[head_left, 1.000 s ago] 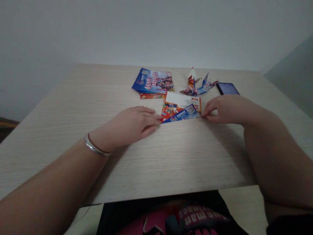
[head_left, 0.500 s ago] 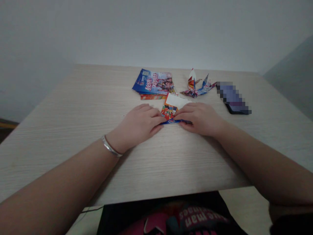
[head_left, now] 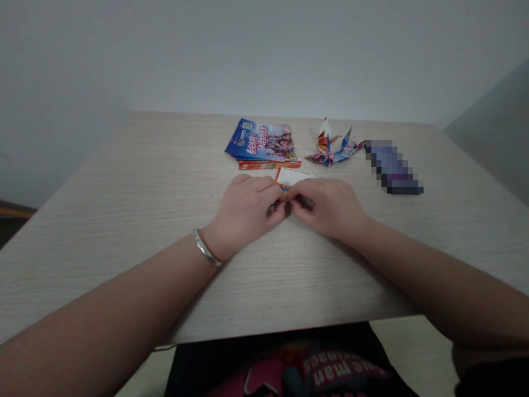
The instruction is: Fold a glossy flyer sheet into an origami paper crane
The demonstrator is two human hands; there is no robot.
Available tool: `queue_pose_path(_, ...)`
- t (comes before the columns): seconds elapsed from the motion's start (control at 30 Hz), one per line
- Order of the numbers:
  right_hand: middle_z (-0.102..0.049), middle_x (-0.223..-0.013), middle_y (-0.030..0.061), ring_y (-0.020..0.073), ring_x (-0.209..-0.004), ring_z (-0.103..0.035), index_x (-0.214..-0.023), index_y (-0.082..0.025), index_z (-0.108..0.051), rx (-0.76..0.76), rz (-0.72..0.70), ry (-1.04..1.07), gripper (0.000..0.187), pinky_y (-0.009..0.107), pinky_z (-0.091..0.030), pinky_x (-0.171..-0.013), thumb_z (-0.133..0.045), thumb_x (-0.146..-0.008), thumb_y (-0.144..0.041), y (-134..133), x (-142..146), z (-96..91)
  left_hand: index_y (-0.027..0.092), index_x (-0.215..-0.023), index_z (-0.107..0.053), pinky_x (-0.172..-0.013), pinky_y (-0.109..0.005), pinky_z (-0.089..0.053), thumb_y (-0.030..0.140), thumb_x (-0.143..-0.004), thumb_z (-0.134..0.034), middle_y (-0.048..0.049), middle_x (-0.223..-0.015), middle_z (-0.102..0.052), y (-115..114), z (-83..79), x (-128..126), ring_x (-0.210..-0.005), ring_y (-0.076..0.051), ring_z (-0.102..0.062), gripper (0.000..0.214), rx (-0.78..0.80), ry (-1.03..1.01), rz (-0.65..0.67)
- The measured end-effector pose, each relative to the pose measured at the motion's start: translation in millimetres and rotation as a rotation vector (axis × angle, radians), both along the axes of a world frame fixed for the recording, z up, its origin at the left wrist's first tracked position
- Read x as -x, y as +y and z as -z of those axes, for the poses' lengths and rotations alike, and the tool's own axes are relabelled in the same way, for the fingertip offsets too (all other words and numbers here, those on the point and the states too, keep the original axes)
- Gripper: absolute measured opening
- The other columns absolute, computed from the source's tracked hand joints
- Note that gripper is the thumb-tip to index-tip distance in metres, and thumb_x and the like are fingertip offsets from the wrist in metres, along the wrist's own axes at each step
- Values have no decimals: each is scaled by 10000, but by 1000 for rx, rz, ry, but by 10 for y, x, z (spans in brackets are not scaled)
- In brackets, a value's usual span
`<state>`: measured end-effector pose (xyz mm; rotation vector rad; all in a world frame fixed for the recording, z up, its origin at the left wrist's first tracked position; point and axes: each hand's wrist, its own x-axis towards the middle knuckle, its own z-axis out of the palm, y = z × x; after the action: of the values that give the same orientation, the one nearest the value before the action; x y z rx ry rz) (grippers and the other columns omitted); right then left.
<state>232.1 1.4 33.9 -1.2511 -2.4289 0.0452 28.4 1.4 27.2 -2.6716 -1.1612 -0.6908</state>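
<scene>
Left hand [head_left: 250, 207]: grip drawn in to a pinch. Thumb and forefinger converge on the near edge of the leaflet [head_left: 291, 176], with a small gap enclosed behind the tips; the remaining fingers lie curled alongside. A silver bracelet [head_left: 206, 248] encircles the wrist.

Right hand [head_left: 328, 207]: grip likewise narrowed to a pinch. Thumb and forefinger meet at the same near edge, tips just beside those of the left hand. The exact contact of each fingertip is too small to tell.

Leaflet: located on the bench [head_left: 256, 292], directly under and between both hands. A white panel with a red-orange border shows beyond the fingers; the remainder is covered.

Surroundings: a stack of printed leaflets [head_left: 262, 142] lies beyond the left hand. Folded paper figures [head_left: 327, 158] stand to the right of the stack. A dark oblong object [head_left: 394, 168], pixelated, lies farther right, apart from the right hand.
</scene>
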Motion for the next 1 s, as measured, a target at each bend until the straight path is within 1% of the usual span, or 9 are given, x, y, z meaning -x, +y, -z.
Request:
queue_pose_path(0.1,-752,-869,41,208,-822,-677,-847,-221,-667,55,-11,122,109,310,-423,-689,-560,-839,-238,-31,58,-12,170,-824,-696,-727,-380,-443,295,-935,-542,-66,-815,-700,-15,-26,-11,-765,-218,-628,228,-2,-51,0)
queue_pose_path(0.2,-725,-843,32,201,-821,-665,-799,-220,-633,95,-61,215,66,305,-434,-699,-567,-800,-215,-22,71,1,178,-784,-677,-725,-376,-435,302,-931,-541,-55,-792,-693,-15,-28,-7,-759,-213,-624,236,-12,-47,24)
queue_pose_path(0.33,-696,-798,25,191,-784,-641,-775,-222,-610,92,-94,216,50,303,-438,-702,-569,-769,-194,11,32,24,190,-761,-668,-754,-382,-430,268,-920,-528,-38,-768,-691,-4,-16,12,-765,-210,-626,227,-31,-35,59)
queue_pose_path(0.5,-706,-824,32,202,-799,-641,-798,-227,-618,57,-59,172,67,313,-451,-728,-570,-766,-192,56,-84,59,191,-717,-645,-722,-351,-427,249,-881,-561,-27,-726,-670,16,-42,69,-720,-184,-608,193,19,-71,30)
queue_pose_path(0.63,-706,-809,30,207,-786,-640,-772,-229,-610,24,-31,190,69,321,-458,-727,-576,-739,-178,91,-206,63,196,-708,-619,-684,-322,-423,210,-861,-566,-12,-715,-661,30,-72,144,-685,-159,-593,162,44,-122,18)
queue_pose_path(0.77,-713,-827,35,207,-781,-650,-761,-228,-614,37,25,208,68,322,-471,-725,-573,-739,-177,113,-311,42,202,-702,-594,-698,-317,-446,195,-855,-552,-3,-704,-651,54,-50,210,-687,-157,-596,159,30,-170,25)
queue_pose_path(0.9,-712,-816,28,202,-770,-653,-760,-228,-617,41,34,234,58,320,-483,-715,-571,-740,-199,140,-380,44,200,-697,-578,-700,-313,-457,195,-838,-557,0,-692,-629,76,-20,241,-686,-156,-596,143,36,-201,35)
queue_pose_path(1.0,-715,-816,24,206,-784,-663,-764,-236,-617,52,64,242,60,330,-504,-739,-571,-752,-199,173,-430,62,202,-689,-562,-677,-300,-458,195,-835,-555,-1,-692,-616,80,-21,256,-679,-152,-585,146,70,-234,29)
